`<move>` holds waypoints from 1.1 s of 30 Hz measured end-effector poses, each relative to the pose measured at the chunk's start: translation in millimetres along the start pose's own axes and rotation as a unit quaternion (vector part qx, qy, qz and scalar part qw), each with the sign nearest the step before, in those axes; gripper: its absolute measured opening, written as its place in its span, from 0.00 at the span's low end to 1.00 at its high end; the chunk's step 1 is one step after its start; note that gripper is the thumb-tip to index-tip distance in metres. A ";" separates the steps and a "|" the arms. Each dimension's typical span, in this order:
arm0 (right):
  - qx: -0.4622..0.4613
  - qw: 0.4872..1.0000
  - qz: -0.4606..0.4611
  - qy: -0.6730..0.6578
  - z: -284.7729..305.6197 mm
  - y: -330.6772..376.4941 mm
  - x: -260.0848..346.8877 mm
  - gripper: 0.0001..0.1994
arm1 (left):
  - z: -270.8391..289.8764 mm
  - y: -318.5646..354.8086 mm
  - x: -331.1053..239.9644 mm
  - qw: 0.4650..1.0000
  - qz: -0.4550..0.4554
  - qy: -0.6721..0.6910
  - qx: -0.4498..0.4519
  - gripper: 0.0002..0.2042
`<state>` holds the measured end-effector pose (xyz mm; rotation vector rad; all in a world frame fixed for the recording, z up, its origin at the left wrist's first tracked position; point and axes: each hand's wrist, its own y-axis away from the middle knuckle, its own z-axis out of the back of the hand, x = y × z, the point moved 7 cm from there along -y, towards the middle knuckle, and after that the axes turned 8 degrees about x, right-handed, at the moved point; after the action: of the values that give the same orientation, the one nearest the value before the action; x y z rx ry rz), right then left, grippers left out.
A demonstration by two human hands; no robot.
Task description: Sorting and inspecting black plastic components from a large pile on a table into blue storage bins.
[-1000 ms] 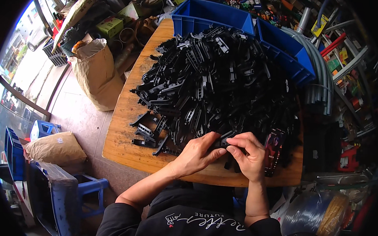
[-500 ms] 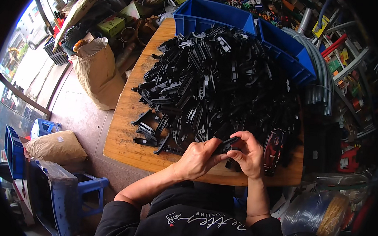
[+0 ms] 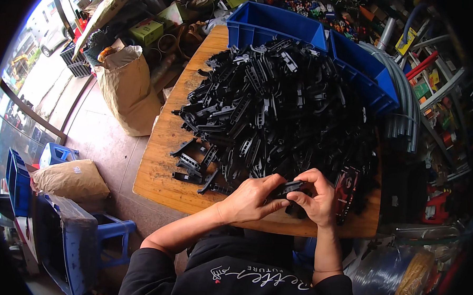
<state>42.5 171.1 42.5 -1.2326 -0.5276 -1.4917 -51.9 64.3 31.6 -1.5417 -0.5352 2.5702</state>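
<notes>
Between my two hands, over the near edge of the wooden table [image 3: 156, 182], is a slim black plastic part [image 3: 288, 189]. My left hand [image 3: 250, 200] pinches its left end between thumb and fingers. Around its right end, the thumb and forefinger of my right hand [image 3: 318, 199] are closed. My fingers cover both ends, so its full shape is hidden. Just beyond lies a big heap of similar black plastic parts [image 3: 254, 111], some with slotted sides. A dark printed card or box [image 3: 346, 188] lies to the right of my right hand.
Two blue plastic bins [image 3: 276, 24] stand along the table's far side. Left of the table are a brown paper sack [image 3: 127, 90], a paper parcel [image 3: 71, 181] and a blue stool [image 3: 114, 237]. Grey tubing [image 3: 404, 123] and a plastic-wrapped coil [image 3: 389, 270] are at the right.
The view has shifted slightly, moving the table and heap a little rightward. Both hands keep hold of the black part, which has turned slightly and now lies flatter between the fingers.
</notes>
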 end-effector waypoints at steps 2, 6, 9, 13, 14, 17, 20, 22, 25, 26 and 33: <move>0.008 1.000 0.011 0.017 -0.9 -6.4 12.6 0.18 | 3.4 1.3 -0.1 1.000 0.007 0.011 0.006 0.16; 0.081 0.990 0.058 0.095 -7.8 -11.7 26.1 0.18 | 6.1 7.9 -4.4 1.000 -0.009 -0.019 0.010 0.15; 0.065 0.992 0.078 0.077 -9.5 -12.3 28.2 0.17 | 10.0 8.4 -7.7 0.998 -0.018 -0.063 0.021 0.17; -0.108 0.940 0.097 0.308 44.9 -27.2 40.6 0.15 | 68.8 -15.9 0.2 0.980 0.038 -0.179 -0.081 0.26; -0.176 0.918 0.074 0.347 83.7 -42.3 41.2 0.13 | 93.3 -22.4 10.2 0.960 0.061 -0.222 -0.160 0.25; -0.252 0.882 0.077 0.391 194.5 -121.7 50.2 0.16 | 130.4 -50.2 30.7 0.910 0.168 -0.338 -0.169 0.21; -0.279 0.786 0.133 0.536 225.2 -150.7 67.0 0.14 | 135.5 -65.1 52.7 0.907 0.179 -0.357 -0.133 0.21; -0.163 0.887 0.008 0.431 197.8 -137.2 55.4 0.12 | 142.5 -53.5 53.5 0.912 0.154 -0.342 -0.164 0.20; 0.037 0.905 0.103 0.411 85.8 -74.1 53.7 0.11 | 148.6 -32.1 47.3 0.940 0.165 -0.188 -0.232 0.18; 0.057 0.914 0.070 0.397 64.5 -56.8 38.7 0.12 | 147.4 -26.2 48.5 0.954 0.153 -0.112 -0.233 0.18; -0.044 0.898 0.002 0.437 17.6 -24.3 -11.4 0.15 | 102.9 -0.6 44.3 0.924 0.139 0.265 -0.237 0.05</move>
<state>26.4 198.8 45.6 -0.5088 0.1527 -1.8830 -162.9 50.8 38.7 -2.5225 -0.9691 2.1188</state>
